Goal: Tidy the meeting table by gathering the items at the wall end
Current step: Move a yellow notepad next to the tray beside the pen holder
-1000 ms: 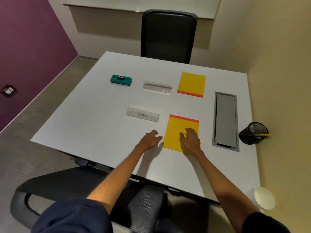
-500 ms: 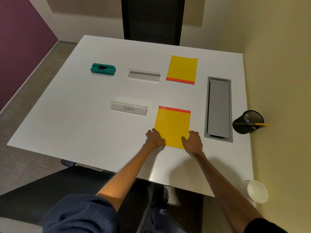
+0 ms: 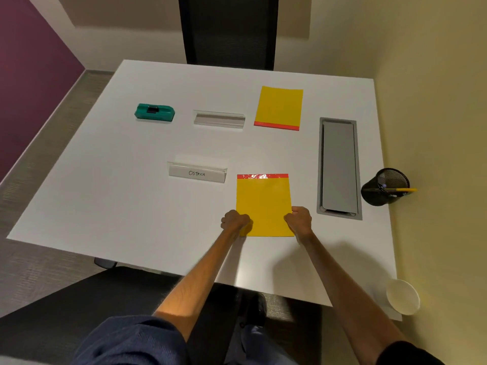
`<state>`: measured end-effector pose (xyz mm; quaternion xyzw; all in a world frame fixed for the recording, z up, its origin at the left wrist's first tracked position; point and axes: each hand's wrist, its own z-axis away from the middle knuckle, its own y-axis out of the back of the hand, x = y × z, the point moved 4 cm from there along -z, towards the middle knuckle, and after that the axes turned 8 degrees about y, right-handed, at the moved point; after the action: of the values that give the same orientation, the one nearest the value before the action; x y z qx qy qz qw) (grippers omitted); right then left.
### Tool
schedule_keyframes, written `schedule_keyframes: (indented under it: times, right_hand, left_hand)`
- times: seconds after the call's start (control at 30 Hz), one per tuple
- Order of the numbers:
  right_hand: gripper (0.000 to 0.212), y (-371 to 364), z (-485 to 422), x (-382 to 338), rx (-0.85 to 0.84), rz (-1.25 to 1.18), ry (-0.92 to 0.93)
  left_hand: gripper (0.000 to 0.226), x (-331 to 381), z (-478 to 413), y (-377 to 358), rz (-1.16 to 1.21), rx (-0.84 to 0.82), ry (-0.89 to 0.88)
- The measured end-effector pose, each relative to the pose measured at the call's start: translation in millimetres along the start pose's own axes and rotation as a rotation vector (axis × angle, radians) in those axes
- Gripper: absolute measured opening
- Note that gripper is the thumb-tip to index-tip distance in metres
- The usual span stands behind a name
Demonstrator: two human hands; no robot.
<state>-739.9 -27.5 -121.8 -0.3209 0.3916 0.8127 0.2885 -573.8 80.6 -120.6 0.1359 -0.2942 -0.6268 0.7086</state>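
Now closing on the near yellow pad (image 3: 263,204) from both sides: left hand (image 3: 235,220) curling at its lower left corner, right hand (image 3: 298,220) curling at its lower right edge, where a second ago lying flatter, the right spread on the sheet and the left resting on the white table (image 3: 110,196) just beside it, then half a second ago bracketing the two near corners. Fingers tucking under or against the pad's edges, though whether actually pinching it or only pressing against it cannot be told from this view. Pad lying flat on the table with its red strip turned away from the person, not visibly lifting yet. Probably meaning the first pickup beginning, with nothing gathered toward the yellow wall on the right so far. Still waiting where scattered: far yellow pad (image 3: 278,108) with its red strip facing the person, teal eraser (image 3: 154,112) at the far left, clear empty name holder (image 3: 219,119) between those two, and labelled name holder (image 3: 197,173) just left of the near pad. Reading "OSTRICH" in handwritten black capitals on that card; no other writing or brand showing anywhere. Already sitting by the wall: black mesh pen cup (image 3: 385,187) with a yellow pen, and white paper cup (image 3: 402,296) at the near corner
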Motion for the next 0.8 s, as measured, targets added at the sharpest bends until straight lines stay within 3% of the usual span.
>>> schedule_keyframes:
  times: [0.13,0.27,0.3,0.43,0.53,0.63,0.8]
  right_hand:
    - [0.038,2,-1,-2,-0.058,-0.154,-0.091]
    - [0.026,11,3,-7,-0.107,-0.286,-0.104]
    - [0.033,13,5,-9,-0.107,-0.317,-0.102]
    - [0.047,19,15,-16,-0.094,-0.411,-0.105]
    - [0.048,27,20,-16,-0.049,-0.437,-0.083]
    - [0.049,34,30,-10,-0.027,-0.456,-0.082]
    - [0.049,50,54,-1,0.024,-0.494,-0.083]
  left_hand:
    - [0.052,-13,1,-1,0.188,-0.076,0.046]
    - [0.055,-20,-1,3,0.327,-0.111,0.035]
    - [0.052,-20,-2,4,0.353,-0.114,0.027]
    - [0.011,-15,2,15,0.424,-0.14,0.001]
    - [0.04,-9,5,22,0.421,-0.223,-0.063]
    - [0.017,-4,13,29,0.452,-0.286,-0.199]
    - [0.046,10,27,36,0.415,-0.377,-0.364]
